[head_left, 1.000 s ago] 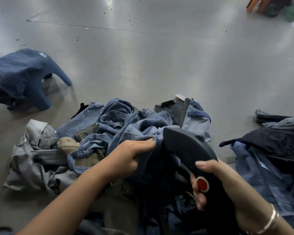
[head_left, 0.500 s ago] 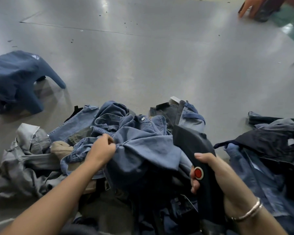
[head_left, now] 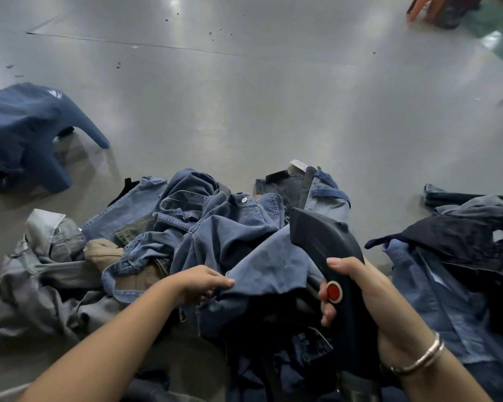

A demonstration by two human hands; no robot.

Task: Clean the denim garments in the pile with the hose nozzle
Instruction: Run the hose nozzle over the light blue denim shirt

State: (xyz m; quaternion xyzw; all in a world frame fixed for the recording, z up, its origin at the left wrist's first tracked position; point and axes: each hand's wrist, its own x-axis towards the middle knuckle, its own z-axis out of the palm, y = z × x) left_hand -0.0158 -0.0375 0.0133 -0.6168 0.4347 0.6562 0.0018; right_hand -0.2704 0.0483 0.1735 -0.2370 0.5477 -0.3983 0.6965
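A heap of denim garments (head_left: 186,216) lies on the grey floor in front of me. On top is a blue denim shirt (head_left: 244,250) with a metal snap button. My left hand (head_left: 201,284) pinches the lower edge of that shirt. My right hand (head_left: 352,288) grips the black hose nozzle (head_left: 323,242), which has a red button by my thumb. The nozzle's head points forward, resting against the shirt's right side. Its hose end leaves the bottom of the view.
A second pile of dark and blue garments (head_left: 453,256) lies at the right. A blue garment (head_left: 24,134) draped over something low stands at the left. Grey and tan clothes (head_left: 50,265) lie left of the heap. A person's hand (head_left: 421,7) shows at the far top right.
My left hand has moved right and closer along the shirt, from its bunched left side to its lower edge. The shirt now lies more spread out. The nozzle has stayed in my right hand.
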